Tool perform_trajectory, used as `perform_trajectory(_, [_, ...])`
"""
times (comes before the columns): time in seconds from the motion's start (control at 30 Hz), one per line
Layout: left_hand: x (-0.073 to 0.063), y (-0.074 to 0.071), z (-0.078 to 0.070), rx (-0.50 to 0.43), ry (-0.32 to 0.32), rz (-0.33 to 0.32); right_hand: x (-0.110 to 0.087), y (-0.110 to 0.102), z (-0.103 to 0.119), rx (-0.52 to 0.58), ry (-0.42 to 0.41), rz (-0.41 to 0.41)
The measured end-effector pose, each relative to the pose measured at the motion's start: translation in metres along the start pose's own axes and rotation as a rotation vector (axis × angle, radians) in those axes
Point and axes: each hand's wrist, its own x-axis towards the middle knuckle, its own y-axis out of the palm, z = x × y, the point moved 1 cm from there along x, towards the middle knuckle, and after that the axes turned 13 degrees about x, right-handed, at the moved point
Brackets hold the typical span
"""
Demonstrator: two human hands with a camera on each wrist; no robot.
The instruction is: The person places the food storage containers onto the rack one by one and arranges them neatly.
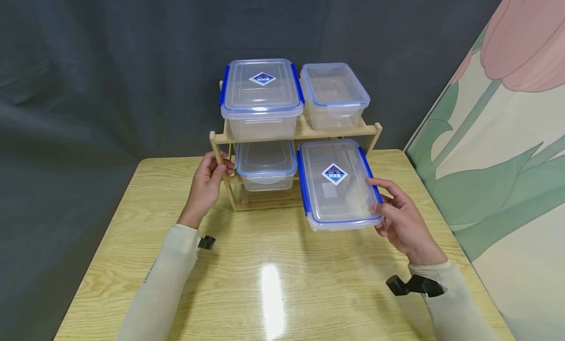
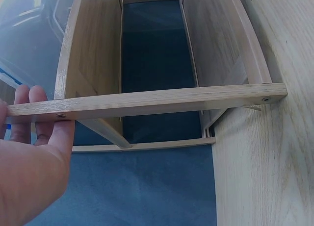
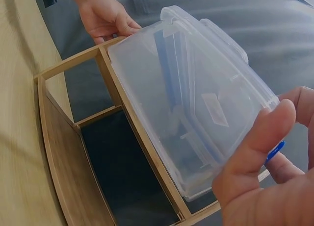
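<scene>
My left hand (image 1: 208, 180) grips the left front post of a wooden rack (image 1: 253, 205), its fingers behind the post in the left wrist view. A clear food container (image 1: 318, 198) with blue side clips and a diamond sticker juts out at the right of the rack's middle shelf. My right hand (image 1: 403, 218) holds this container by its right front corner, thumb at the front and fingers along the clip side. In the right wrist view the container's (image 3: 142, 64) clear front faces the camera, tilted in the frame. Beside it on the same shelf sits a smaller lidded container (image 1: 266, 164).
On the top shelf stand a large blue-clipped container (image 1: 260, 98) and a clear lidded one (image 1: 336, 88). The rack is on a light wood table (image 1: 229, 282), against a dark curtain (image 1: 176, 61). A flower-patterned wall panel (image 1: 499, 135) borders the right side.
</scene>
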Motion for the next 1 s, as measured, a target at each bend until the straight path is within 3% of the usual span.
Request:
perform_trajectory(0.5, [0.000, 0.000, 0.003, -0.004, 0.002, 0.002, 0.021, -0.006, 0.006, 0.124, 0.040, 0.057])
perform_trajectory(1.0, [-0.002, -0.001, 0.002, 0.009, -0.005, -0.003, 0.027, -0.004, 0.009, 0.188, -0.028, -0.001])
